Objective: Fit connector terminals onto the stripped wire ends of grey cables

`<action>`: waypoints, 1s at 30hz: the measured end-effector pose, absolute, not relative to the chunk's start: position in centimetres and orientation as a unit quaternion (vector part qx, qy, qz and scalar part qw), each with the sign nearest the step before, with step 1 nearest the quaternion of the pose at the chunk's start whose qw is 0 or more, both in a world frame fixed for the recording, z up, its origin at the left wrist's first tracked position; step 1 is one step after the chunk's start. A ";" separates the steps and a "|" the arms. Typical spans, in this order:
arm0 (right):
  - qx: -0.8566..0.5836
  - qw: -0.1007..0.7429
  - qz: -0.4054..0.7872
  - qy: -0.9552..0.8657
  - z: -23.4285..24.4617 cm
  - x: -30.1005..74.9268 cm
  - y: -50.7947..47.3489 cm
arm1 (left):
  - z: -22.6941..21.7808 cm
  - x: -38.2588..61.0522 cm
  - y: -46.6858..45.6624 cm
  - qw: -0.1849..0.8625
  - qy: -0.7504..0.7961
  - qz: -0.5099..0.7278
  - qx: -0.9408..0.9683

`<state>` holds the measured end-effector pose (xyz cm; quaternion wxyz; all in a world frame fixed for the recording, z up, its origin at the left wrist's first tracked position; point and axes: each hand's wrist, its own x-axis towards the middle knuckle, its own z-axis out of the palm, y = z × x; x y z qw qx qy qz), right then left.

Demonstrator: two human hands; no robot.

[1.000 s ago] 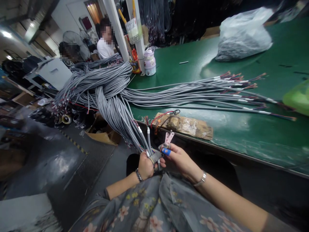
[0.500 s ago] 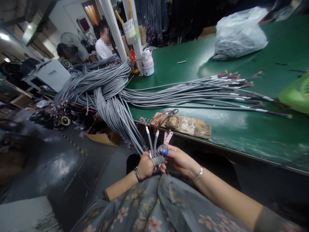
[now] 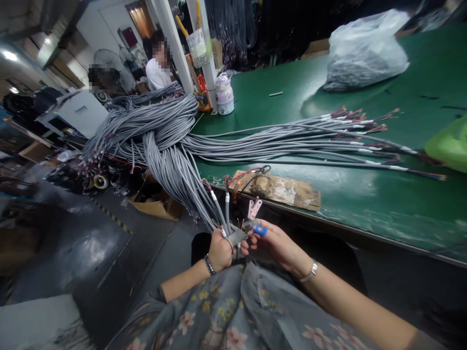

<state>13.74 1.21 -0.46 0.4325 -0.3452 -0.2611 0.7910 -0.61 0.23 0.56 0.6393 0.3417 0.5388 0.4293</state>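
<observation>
My left hand (image 3: 221, 250) is closed around a few grey cables (image 3: 227, 214), with a grey wrap on its thumb. Two cable ends stand up above the fist, with white bands and thin coloured wires at the tips. Beside it, my right hand (image 3: 273, 240) is pinched near short bare wire ends that stick out by the left thumb. Blue tape covers one of its digits; what lies between the fingertips is too small to make out. Just above the right fingers is a pink clip (image 3: 254, 208). A thick bundle of grey cables (image 3: 175, 175) hangs down to the left hand.
The green bench (image 3: 350, 189) bears a fan of grey cables (image 3: 277, 141), a worn wooden board (image 3: 292, 191), a lilac bottle (image 3: 224, 95), a clear plastic bag (image 3: 365, 53) and a green bag (image 3: 450, 141). A cardboard box (image 3: 155, 206) is on the floor. Another person (image 3: 156, 73) is further back.
My right hand has moved slightly right, away from the left hand. The upright cable ends in my left hand have tipped left, and short wire ends now show between the hands.
</observation>
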 end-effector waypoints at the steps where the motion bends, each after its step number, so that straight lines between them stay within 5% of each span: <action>1: -0.341 0.436 0.794 -0.253 -0.5 13.8 1.4 | 0.7 -0.7 0.3 0.646 0.536 0.427 0.335; 30: -0.370 0.515 0.754 -0.171 0.7 12.8 5.0 | 1.4 0.4 2.1 0.718 0.498 0.374 0.311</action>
